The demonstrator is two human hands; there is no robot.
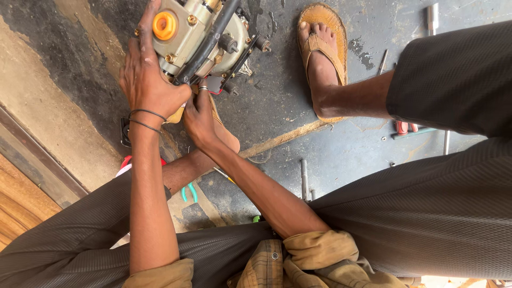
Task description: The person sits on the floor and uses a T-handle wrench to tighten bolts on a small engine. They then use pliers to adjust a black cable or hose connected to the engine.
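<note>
Two hands work at a small engine standing on the dark floor between the person's feet. The left hand lies spread over the engine's side beside its orange cap, fingers wrapped against the casing. The right hand is closed at the engine's lower edge; what it pinches is hidden. Green-handled pliers lie on the floor under the arms.

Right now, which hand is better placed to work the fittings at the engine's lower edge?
Right hand, probably: its fingers sit at the lower edge of the small engine. Left hand is spread over the casing by the orange cap, steadying it.
</note>
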